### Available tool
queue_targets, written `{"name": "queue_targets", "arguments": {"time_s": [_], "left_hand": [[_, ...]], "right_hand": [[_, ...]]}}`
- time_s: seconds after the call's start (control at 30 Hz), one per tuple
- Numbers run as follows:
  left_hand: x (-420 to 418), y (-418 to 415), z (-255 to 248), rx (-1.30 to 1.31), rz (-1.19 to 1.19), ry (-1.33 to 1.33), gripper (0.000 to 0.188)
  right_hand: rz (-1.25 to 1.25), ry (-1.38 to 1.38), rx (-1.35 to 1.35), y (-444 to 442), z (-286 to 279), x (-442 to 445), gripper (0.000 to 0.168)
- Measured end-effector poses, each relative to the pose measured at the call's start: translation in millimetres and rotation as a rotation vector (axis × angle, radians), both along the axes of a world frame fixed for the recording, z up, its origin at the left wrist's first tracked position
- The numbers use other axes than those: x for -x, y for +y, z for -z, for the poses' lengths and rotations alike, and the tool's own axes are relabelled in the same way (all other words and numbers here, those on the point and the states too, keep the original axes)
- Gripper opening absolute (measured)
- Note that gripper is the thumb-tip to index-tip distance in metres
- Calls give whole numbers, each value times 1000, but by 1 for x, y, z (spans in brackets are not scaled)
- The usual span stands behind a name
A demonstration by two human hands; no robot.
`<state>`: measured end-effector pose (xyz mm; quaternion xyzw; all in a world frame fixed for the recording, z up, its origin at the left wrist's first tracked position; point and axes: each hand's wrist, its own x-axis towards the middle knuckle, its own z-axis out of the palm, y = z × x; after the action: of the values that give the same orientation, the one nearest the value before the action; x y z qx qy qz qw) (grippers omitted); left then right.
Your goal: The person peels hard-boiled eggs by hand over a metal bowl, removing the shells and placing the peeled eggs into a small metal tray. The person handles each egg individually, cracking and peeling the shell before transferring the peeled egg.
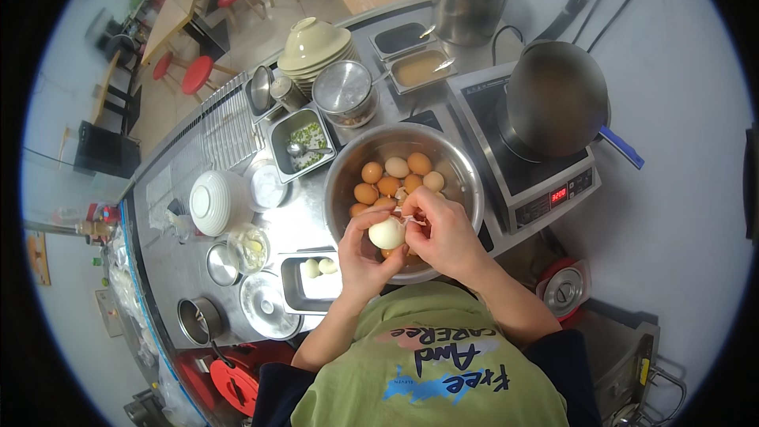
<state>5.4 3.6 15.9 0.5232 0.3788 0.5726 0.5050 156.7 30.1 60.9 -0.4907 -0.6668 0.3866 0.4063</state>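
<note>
Over a large stainless steel bowl [468,190] my left hand [364,252] holds a mostly peeled white egg [386,233] between thumb and fingers. My right hand [443,237] pinches a piece of eggshell with membrane [415,220] at the egg's upper right side. Several brown eggs in their shells [389,185] lie in the bowl, along with paler ones [396,167] and bits of shell. Left of the bowl, peeled eggs [326,266] rest in a rectangular steel pan [292,284]. The lower part of the bowl is partly hidden by my hands.
An induction cooker [533,196] with a pot [557,101] stands at the right. Behind the bowl are a lidded container [344,89], stacked bowls [314,44], a pan of chopped greens [305,142] and a tall steel pot [474,0]. White bowls [219,203] and a round lid [270,305] are left.
</note>
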Motion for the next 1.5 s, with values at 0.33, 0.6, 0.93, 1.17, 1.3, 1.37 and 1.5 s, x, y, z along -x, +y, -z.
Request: {"name": "queue_targets", "arguments": {"time_s": [0.33,0.6,0.93,1.17,1.3,1.37,1.5], "left_hand": [[5,2,0,95,-4,27,56],[3,3,-1,82,-57,114,53],[0,3,-6,-102,-158,354,52],[0,4,-7,-156,-187,419,52],[0,3,-6,-164,-184,408,53],[1,3,-6,-159,-166,385,55],[1,2,-7,-126,-146,332,57]], "right_hand": [[-32,30,1,-1,-1,0,13],[-55,-61,-26,-2,0,0,14],[34,-142,-145,-4,11,9,14],[63,-147,-172,-3,7,11,14],[86,-132,-172,-4,6,10,14],[85,-116,-170,-4,5,9,14],[89,-108,-168,-4,6,9,15]]}}
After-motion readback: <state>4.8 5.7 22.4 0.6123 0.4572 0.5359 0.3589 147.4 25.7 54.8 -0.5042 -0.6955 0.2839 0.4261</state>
